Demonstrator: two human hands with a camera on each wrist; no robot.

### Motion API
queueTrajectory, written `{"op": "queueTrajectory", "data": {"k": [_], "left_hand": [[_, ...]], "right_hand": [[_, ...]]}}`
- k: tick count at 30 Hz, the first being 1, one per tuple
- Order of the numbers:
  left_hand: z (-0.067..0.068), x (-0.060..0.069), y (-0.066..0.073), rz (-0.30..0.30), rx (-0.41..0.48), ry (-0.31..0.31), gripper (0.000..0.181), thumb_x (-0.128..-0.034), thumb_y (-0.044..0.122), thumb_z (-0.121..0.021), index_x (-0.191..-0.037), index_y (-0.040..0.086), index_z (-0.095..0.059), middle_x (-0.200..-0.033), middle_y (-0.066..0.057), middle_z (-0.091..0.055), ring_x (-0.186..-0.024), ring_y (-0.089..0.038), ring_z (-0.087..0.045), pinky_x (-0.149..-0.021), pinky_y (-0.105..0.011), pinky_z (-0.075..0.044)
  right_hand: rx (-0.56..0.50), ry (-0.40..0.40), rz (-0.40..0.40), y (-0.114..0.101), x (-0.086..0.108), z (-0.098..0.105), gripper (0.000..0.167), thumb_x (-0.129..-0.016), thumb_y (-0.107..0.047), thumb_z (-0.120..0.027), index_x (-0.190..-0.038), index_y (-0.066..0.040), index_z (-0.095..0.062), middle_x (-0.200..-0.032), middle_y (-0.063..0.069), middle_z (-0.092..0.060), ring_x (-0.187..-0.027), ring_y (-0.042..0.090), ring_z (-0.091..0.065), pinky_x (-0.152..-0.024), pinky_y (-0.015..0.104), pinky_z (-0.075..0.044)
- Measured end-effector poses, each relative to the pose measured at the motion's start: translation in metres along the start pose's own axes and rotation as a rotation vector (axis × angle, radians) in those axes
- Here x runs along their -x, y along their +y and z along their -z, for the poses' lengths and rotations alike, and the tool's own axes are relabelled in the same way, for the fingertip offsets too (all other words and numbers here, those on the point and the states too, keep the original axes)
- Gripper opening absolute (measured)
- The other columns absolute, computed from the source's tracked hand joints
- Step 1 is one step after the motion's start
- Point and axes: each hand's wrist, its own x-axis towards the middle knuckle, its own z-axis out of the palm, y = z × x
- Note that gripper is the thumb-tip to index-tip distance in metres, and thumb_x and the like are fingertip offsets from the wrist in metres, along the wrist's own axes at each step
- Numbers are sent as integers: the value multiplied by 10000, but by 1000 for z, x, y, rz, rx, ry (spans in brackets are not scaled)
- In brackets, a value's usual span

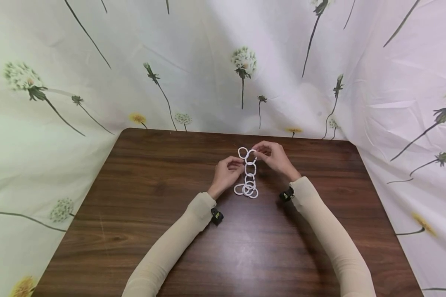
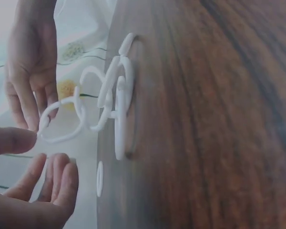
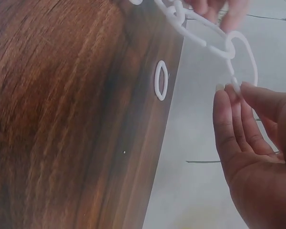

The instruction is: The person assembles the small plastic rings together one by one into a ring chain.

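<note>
A chain of white plastic links (image 1: 250, 163) rises from the wooden table, its lower links bunched in a pile (image 1: 248, 189). My right hand (image 1: 276, 158) pinches the top link (image 3: 252, 57) between thumb and fingertips, holding that end up. Just left of the chain is my left hand (image 1: 226, 172), its thumb and fingers apart with a gap between them. In the left wrist view, the left thumb (image 2: 19, 140) comes close to the raised link; whether they touch I cannot tell. One separate white link (image 3: 157, 81) lies flat on the table beyond the chain.
The dark wooden table (image 1: 152, 185) has its far edge just past the hands. A white cloth with printed dandelion flowers (image 1: 200, 74) hangs behind it and along both sides. Each wrist wears a small black camera (image 1: 217, 215).
</note>
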Motion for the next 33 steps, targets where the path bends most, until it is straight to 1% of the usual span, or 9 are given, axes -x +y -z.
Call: {"op": "queueTrajectory", "data": {"k": [5, 11, 16, 21, 24, 26, 28, 31, 33], "left_hand": [[-2, -4, 2, -29, 35, 25, 245, -933, 75, -738, -1162, -12, -739, -1061, -195, -781, -978, -301, -774, -895, -307, -637], [-3, -8, 0, -29, 6, 54, 230, -943, 93, -745, -1145, -16, -747, -1046, -200, -787, -962, -313, -781, -864, -301, -643], [-4, -10, -1, -24, -7, 53, 200, -947, 87, -745, -1114, -22, -747, -1040, -211, -787, -964, -331, -778, -878, -357, -645], [-3, -9, -3, -13, -32, 60, 173, -944, 84, -746, -1091, -7, -753, -1031, -199, -790, -960, -315, -774, -869, -348, -644], [-2, -8, -3, -6, -44, 64, 177, -944, 88, -745, -1092, -10, -751, -1029, -193, -790, -959, -306, -772, -868, -343, -641], [-2, -8, -3, -7, -45, 64, 184, -945, 89, -744, -1095, -16, -747, -1031, -192, -790, -963, -305, -770, -878, -349, -639], [-1, -7, -3, -8, -42, 64, 188, -944, 88, -744, -1098, -20, -744, -1034, -192, -790, -968, -305, -769, -886, -353, -638], [-1, -6, -4, -9, -31, 65, 190, -940, 74, -742, -1099, -29, -740, -1032, -198, -789, -972, -312, -769, -893, -359, -637], [0, -6, -5, -6, -21, 68, 186, -938, 64, -740, -1097, -34, -738, -1028, -204, -788, -970, -317, -768, -894, -362, -637]], "right_hand": [[11, -13, -3, 3, -2, -4, 171, -976, -77, -719, -1134, -13, -736, -1024, 185, -761, -929, 348, -756, -794, 390, -647], [0, -24, -7, 3, -5, -8, 150, -968, -64, -726, -1114, -33, -745, -1017, 187, -768, -914, 289, -751, -766, 252, -617], [10, -35, 2, 2, -6, -9, 132, -967, -55, -724, -1096, -51, -749, -1008, 159, -774, -924, 264, -739, -804, 293, -614], [16, -45, 17, 2, -9, -10, 147, -964, -69, -734, -1106, -33, -748, -1008, 153, -775, -917, 265, -738, -826, 332, -625], [0, -46, 19, 3, -12, -9, 179, -979, -108, -726, -1121, 0, -744, -1027, 170, -774, -896, 315, -755, -815, 435, -646], [-5, -38, 17, 4, -16, -8, 205, -993, -134, -712, -1128, 18, -741, -1040, 186, -774, -884, 330, -763, -796, 463, -648], [-2, -30, 9, 5, -19, -7, 225, -1008, -156, -696, -1135, 24, -740, -1050, 196, -773, -879, 327, -768, -773, 422, -652], [21, -26, -5, 6, -26, -7, 231, -1011, -156, -691, -1146, 26, -738, -1051, 195, -776, -890, 306, -769, -749, 307, -633], [36, -37, -8, 8, -32, -7, 230, -1010, -139, -689, -1161, 29, -730, -1068, 193, -775, -916, 307, -767, -761, 283, -631]]}}
